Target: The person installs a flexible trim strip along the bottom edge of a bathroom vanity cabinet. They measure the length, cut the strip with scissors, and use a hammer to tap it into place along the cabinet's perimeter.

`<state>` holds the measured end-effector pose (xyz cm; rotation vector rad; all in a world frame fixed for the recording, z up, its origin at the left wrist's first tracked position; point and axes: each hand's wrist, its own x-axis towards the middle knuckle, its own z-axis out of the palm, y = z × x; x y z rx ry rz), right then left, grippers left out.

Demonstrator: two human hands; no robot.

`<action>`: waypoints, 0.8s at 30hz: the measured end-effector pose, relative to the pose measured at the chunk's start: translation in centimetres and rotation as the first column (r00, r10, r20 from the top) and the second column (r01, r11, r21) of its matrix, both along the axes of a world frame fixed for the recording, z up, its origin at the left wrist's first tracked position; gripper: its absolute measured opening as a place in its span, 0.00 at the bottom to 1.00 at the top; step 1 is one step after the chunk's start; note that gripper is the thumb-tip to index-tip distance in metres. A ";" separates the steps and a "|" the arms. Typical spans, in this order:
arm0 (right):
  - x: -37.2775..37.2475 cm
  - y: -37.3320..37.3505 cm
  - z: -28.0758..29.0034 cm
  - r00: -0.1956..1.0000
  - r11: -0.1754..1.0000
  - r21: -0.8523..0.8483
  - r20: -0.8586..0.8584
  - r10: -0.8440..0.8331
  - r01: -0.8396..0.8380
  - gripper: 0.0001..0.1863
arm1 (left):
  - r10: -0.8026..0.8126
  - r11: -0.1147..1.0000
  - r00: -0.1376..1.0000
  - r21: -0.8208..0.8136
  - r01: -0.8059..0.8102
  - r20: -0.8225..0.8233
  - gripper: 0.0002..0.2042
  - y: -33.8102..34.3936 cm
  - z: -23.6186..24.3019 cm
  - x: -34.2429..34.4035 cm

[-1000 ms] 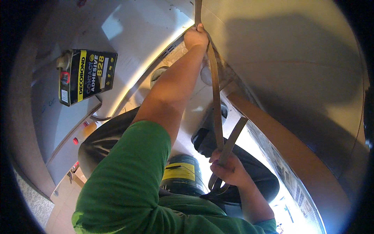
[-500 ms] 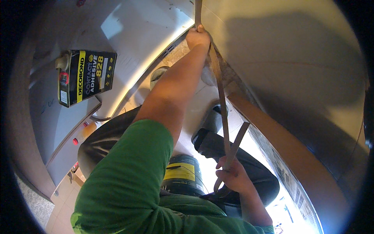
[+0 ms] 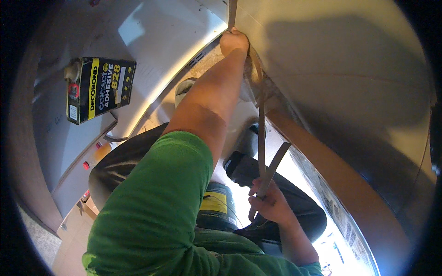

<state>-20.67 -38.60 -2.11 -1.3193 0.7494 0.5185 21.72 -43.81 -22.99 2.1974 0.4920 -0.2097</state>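
A long, narrow brown strip of edge banding runs from the top of the view down to my lap. My left hand, with the arm stretched far forward, is closed around it where it meets the corner edge of the pale panel. Above that hand the strip goes on along the panel edge. Down by my right knee, my right hand grips the lower part, where the strip folds over and a free end sticks up past the fingers. The left palm side and fingertips are hidden.
A rectangular black-and-yellow can with a capped spout rests on the panel at left. Between my legs is a round black-and-yellow tin. A large board rises at right, and a brown plank runs along its foot. Bottles with red caps are at left.
My right hand has risen slightly and shifted left with the strip. The strip's hanging length now drops more steeply. My left hand stays at the panel corner.
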 end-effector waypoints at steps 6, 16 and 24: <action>0.8 -0.4 0.6 0.999 0.995 0.095 0.045 -0.014 0.009 0.23 | 0.100 0.993 0.991 -0.060 -0.106 -0.089 0.23 0.0 0.1 -0.5; 1.9 0.0 1.3 0.995 0.996 0.048 0.064 -0.075 0.072 0.16 | 0.143 0.973 0.986 -0.169 -0.156 -0.085 0.25 0.4 -2.2 0.0; 1.8 -0.2 0.6 0.993 0.998 -0.044 0.108 0.052 -0.047 0.20 | 0.137 0.963 0.987 -0.222 -0.152 -0.081 0.26 1.1 -1.4 -0.4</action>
